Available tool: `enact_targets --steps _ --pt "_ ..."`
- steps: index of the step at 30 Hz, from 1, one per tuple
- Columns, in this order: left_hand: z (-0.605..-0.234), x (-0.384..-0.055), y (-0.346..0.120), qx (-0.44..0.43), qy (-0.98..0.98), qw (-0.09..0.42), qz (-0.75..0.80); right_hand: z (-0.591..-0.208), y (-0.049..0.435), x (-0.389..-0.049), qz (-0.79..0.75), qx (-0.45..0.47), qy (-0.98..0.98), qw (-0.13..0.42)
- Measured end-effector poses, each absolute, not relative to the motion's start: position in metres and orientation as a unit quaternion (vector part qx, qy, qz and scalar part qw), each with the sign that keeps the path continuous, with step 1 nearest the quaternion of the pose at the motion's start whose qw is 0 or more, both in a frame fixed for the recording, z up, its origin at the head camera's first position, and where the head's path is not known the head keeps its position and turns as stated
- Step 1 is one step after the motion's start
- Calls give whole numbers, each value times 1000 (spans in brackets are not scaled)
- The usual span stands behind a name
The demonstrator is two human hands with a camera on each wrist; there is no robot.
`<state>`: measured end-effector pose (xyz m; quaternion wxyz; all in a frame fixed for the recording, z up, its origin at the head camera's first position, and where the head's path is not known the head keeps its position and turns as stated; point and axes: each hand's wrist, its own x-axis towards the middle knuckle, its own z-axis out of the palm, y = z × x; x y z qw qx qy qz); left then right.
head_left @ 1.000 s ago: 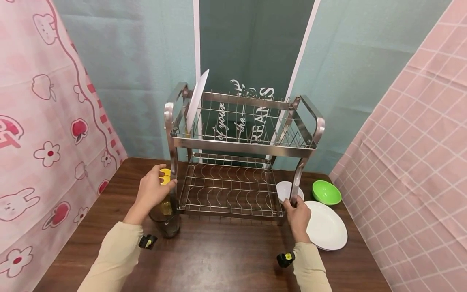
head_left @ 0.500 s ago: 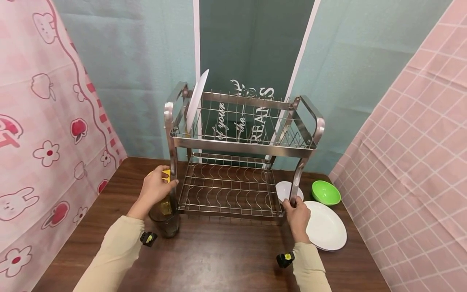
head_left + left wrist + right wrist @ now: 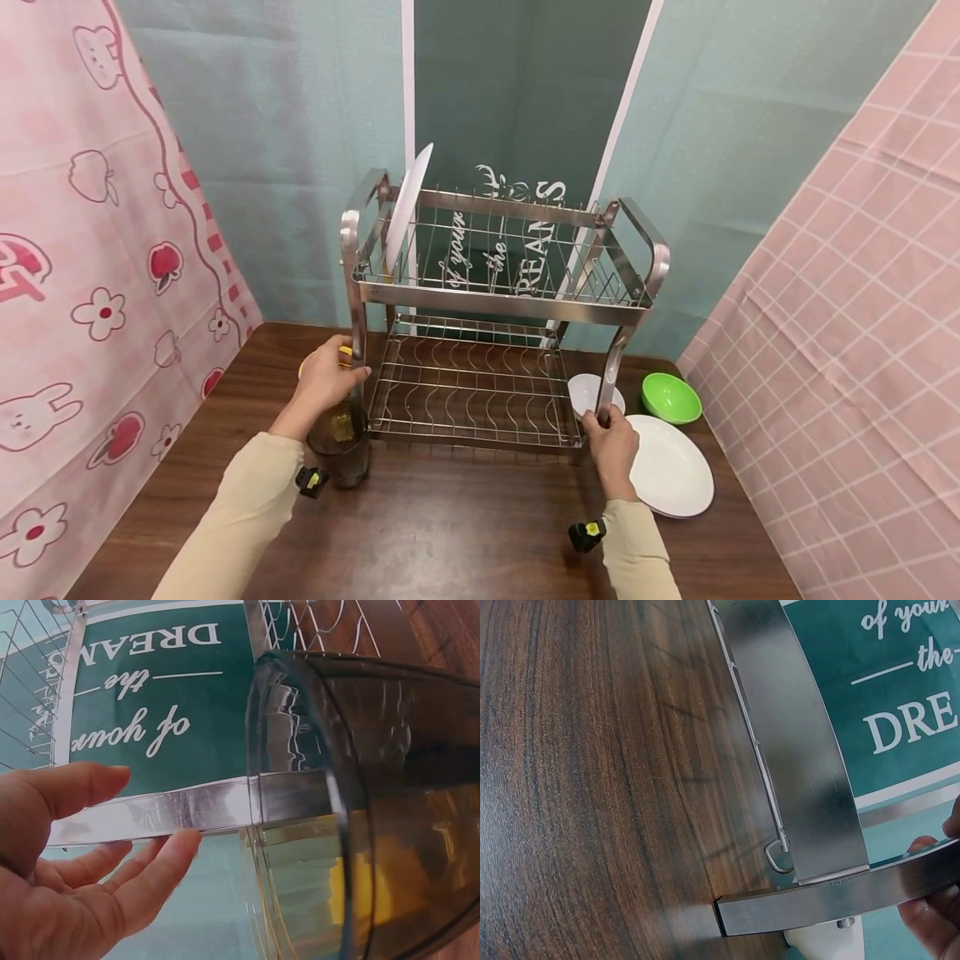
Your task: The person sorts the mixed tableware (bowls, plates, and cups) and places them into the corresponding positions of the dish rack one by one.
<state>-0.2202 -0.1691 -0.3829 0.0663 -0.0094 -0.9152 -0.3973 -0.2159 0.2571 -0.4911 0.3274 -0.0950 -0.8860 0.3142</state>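
Across the centre of the head view stands a two-tier metal dish rack (image 3: 502, 302), upright on a dark wood-grain surface (image 3: 465, 533). Near its lower right corner, the right hand (image 3: 613, 442) has its grip wrapped round the right front leg (image 3: 615, 362); the right wrist view shows fingers on both sides of it. Left of centre, the left hand (image 3: 324, 383) is at the left front leg (image 3: 358, 325), its grip wide and loose, thumb and fingers parted; how firmly they touch the metal, I cannot tell. Just below that hand in the frame is a dark see-through glass (image 3: 341, 471), with something yellow (image 3: 342, 427) showing through it. At the upper left of the rack, a leaning white plate (image 3: 408, 204) sits in the top tier. Toward the lower right, a white bowl (image 3: 587, 392) is partly hidden by the leg, a green bowl (image 3: 670, 398) is to its right, and a flat white plate (image 3: 671, 467) lies just in front of the green bowl.
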Motion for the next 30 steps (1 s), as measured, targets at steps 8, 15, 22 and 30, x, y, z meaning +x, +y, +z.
enact_targets --steps 8,15,22,30 --pt "-386 -224 -171 -11 -917 73 -393 -492 257 -216 317 -95 -884 330" --pt "-385 -227 -172 -13 -920 50 -390 -493 257 -217 318 -95 -884 330" --pt "-385 -229 -172 -26 -934 55 -352 -493 256 -217 321 -95 -882 333" --pt "-385 -230 -171 -38 -940 49 -335 -493 257 -217 320 -90 -880 339"
